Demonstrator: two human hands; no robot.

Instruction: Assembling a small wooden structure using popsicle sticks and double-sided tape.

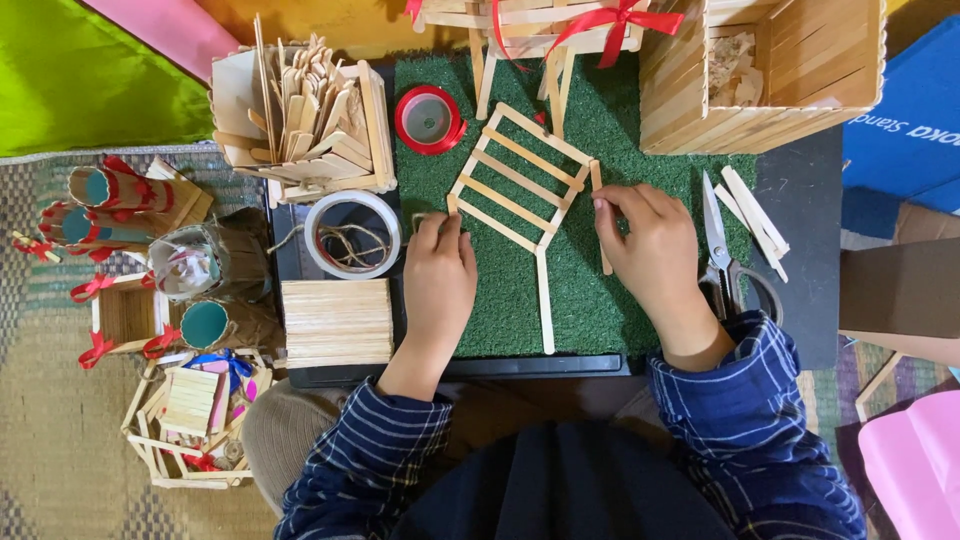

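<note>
1. Green mat [590,290] lies square in front of you on a dark board; everything you work on sits on it.
2. Open stick box [770,70] stands at the mat's far right corner, well apart from your hands.
3. Stick bin [300,120], stuffed with loose sticks, sits at the mat's far left corner.
4. Stick frame [515,185], ladder-like with cross rungs, lies tilted on the mat between your hands, one long leg running down toward you.
5. Flat stick panel [335,322] rests just left of the mat, near your left wrist.
6. Your right hand [650,245] pinches a single loose stick [603,250] by its upper part, fingers narrow around it; the stick sits just beside the frame's right end.
7. Your left hand [438,270] rests fingertips-down on the frame's lower left corner, fingers closed up tight, touching it; whether it truly grips, you cannot tell.
8. Tape ring [352,235], white, with twine inside, sits just left of your left hand.
9. Scissors [722,255] lie at the mat's right edge, near your right hand.
10. Red ribbon spool [430,118] sits on the mat above the frame.
</note>
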